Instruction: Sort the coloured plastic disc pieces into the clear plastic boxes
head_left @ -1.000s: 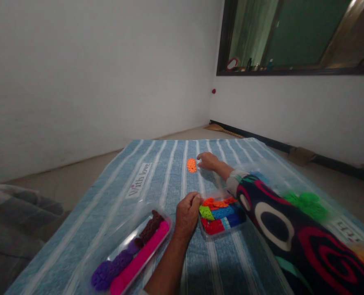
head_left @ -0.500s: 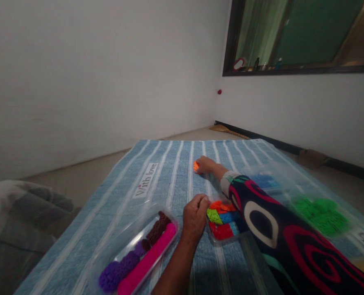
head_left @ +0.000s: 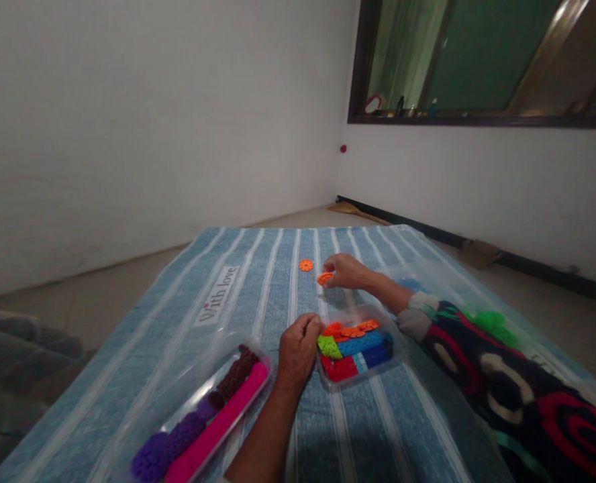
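Note:
Pinched in the fingertips of my right hand (head_left: pixel 347 271) is an orange snowflake disc (head_left: pixel 325 278), held low above the striped blue cloth. A second orange disc (head_left: pixel 305 265) lies flat on the cloth just beyond it, to the left. My left hand (head_left: pixel 299 350) grips the left rim of a small clear plastic box (head_left: pixel 335 385). Inside that box are loose orange discs (head_left: pixel 351 331) and packed rows of green, blue, red and light blue ones.
A long clear tray (head_left: pixel 177 402) at front left holds purple and brown discs and a pink row. Green discs (head_left: pixel 494 327) and another clear container (head_left: pixel 403 272) sit on the right, partly behind my sleeve. The cloth (head_left: pixel 258 248) has "With love" lettering.
One orange disc now rests on the cloth where my right hand was, and that hand has drawn back slightly with another disc. The view has turned a little right.

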`<move>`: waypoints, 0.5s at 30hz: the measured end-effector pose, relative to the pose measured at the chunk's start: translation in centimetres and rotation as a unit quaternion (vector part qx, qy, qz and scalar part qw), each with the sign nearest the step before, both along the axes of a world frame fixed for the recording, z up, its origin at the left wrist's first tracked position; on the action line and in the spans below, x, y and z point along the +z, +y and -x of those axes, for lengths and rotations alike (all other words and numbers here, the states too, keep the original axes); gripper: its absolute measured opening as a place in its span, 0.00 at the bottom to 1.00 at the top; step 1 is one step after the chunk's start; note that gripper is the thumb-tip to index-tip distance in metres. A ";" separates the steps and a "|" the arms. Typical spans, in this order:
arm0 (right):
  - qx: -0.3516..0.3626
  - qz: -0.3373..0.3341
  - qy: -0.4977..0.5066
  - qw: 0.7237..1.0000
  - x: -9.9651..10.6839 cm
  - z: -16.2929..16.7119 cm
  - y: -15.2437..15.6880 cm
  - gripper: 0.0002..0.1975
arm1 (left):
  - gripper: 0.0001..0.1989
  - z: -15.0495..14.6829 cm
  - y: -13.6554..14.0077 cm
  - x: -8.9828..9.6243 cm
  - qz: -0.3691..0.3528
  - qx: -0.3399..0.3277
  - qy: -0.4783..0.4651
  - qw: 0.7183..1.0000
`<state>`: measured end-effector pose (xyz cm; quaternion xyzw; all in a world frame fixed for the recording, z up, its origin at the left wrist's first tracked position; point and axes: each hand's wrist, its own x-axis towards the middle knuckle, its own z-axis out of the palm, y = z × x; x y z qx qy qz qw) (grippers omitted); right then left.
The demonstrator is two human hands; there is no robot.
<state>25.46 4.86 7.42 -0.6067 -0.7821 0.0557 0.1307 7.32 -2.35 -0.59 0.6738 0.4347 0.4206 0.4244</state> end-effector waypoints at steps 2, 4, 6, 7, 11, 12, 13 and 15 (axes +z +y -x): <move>0.042 -0.012 0.026 0.999 0.5 -0.9 -3.0 0.09 | 0.14 -0.1 0.0 0.1 -0.001 0.003 0.001 1.000; 0.064 -0.011 0.033 0.997 0.5 -1.6 -5.7 0.06 | 0.14 -0.1 0.0 0.2 0.000 0.007 0.001 1.000; 0.066 -0.005 0.025 0.998 0.1 -1.9 -7.6 0.05 | 0.14 -0.1 0.0 0.3 0.001 0.010 0.002 1.000; 0.064 -0.003 0.018 0.998 -0.2 -1.9 -8.3 0.05 | 0.14 -0.1 0.0 0.4 0.001 0.009 0.003 1.000; 0.067 -0.007 -0.012 0.998 -1.8 -1.7 -9.2 0.05 | 0.14 0.0 0.1 0.3 -0.005 0.006 0.004 1.000; 0.069 -0.009 -0.016 0.997 -2.1 -1.6 -9.3 0.05 | 0.14 0.0 0.1 0.3 -0.005 0.005 0.004 1.000; 0.071 -0.009 -0.018 0.997 -2.4 -1.6 -9.2 0.04 | 0.14 0.0 0.1 0.2 -0.004 0.005 0.002 1.000; 0.074 -0.009 -0.012 0.997 -2.7 -1.9 -9.2 0.06 | 0.14 0.0 0.1 0.2 -0.002 0.003 -0.002 1.000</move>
